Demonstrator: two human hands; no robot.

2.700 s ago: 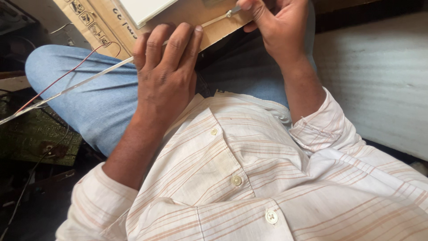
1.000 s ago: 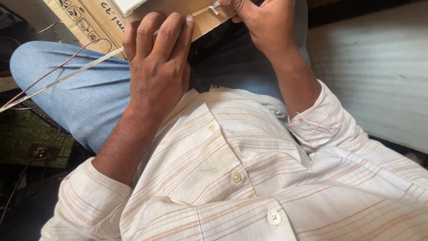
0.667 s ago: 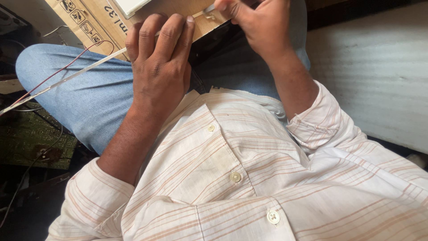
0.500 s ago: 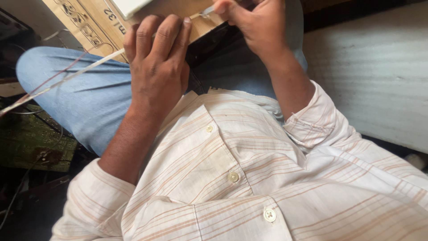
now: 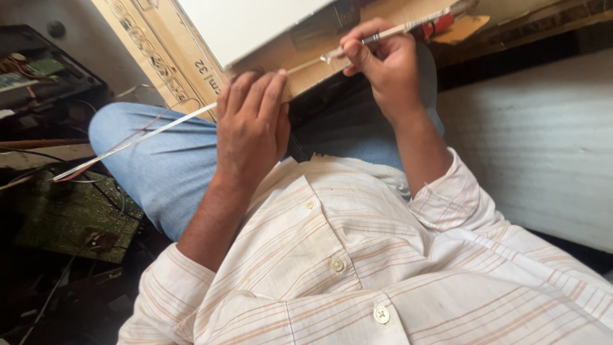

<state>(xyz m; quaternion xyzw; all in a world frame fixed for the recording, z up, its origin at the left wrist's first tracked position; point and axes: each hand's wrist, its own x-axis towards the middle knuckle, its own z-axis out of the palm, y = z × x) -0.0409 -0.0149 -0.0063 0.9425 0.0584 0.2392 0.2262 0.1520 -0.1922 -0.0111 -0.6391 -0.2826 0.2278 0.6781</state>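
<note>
Head view. We log: left hand (image 5: pixel 252 131) flat, fingers spread on the cardboard (image 5: pixel 191 70), pinning a thin white strip (image 5: pixel 159 128) trailing toward 8 o'clock. Right hand (image 5: pixel 386 70), at 1 o'clock, pinches a slim tool (image 5: pixel 408 29). Strip judged light, flexible, fragile; grip near ends.

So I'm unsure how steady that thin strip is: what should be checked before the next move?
1. Left hand pressing the strip against the cardboard: ok.
2. Right hand gripping the slim tool: ok.
3. Tool tip meeting the strip: cannot tell, too small.
4. Strip's far end supported: not ok, it juts out past the knee.
5. Red wires at that end free of the circuit board: cannot tell.
</note>
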